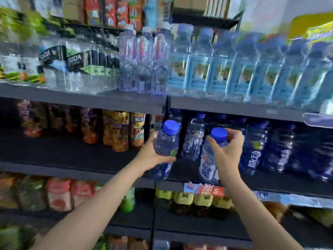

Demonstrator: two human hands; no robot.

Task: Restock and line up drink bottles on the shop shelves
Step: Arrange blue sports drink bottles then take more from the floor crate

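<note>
Each hand holds a blue-capped bottle at the near edge of the middle shelf [270, 184]: the left hand [151, 156] grips the left bottle [166, 147]; the right hand [228, 150] pinches the right bottle [209, 159] near its cap.

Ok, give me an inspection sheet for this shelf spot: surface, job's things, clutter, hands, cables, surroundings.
Surface: dark grey middle shelf, bare stretch on its left part.
Job's things: two clear plastic blue-capped bottles, one held off the shelf, the other at the shelf's front edge; a row of dark blue-labelled bottles to the right.
Clutter: nothing seen.
Hands: left hand grips the first bottle's body; right hand holds the second near its cap.
Cables: nothing seen.
Surroundings: pale blue water bottles above; yellow-labelled bottles below; price tags on the shelf edge.
</note>
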